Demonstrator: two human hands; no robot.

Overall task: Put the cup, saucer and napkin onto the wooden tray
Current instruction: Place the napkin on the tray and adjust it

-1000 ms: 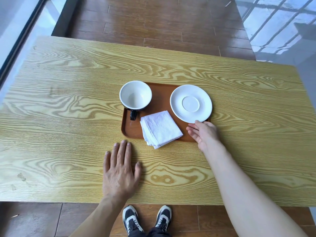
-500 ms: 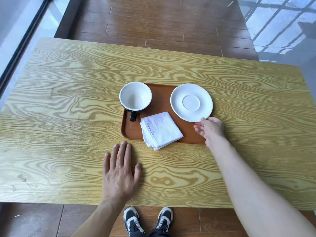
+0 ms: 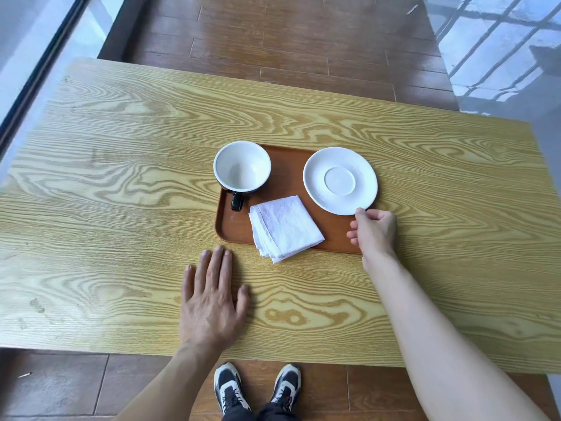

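A brown wooden tray (image 3: 291, 177) lies mid-table. On its left end stands a cup (image 3: 242, 167), white inside and black outside, handle toward me. A folded white napkin (image 3: 285, 227) lies on the tray's near part, one corner hanging over the front edge. A white saucer (image 3: 340, 180) rests on the tray's right end, its rim reaching past the tray. My right hand (image 3: 375, 229) pinches the saucer's near rim with thumb and fingers. My left hand (image 3: 212, 299) lies flat on the table in front of the tray, fingers apart, holding nothing.
The light wood-grain table (image 3: 121, 208) spreads wide to both sides of the tray. Its near edge runs just above my shoes (image 3: 258, 390). Brown floorboards lie beyond the far edge, and a glass wall runs along the left.
My right hand has shifted right along the tray's front and closed its fingers on the saucer's near rim. The left hand, cup and napkin have stayed put.
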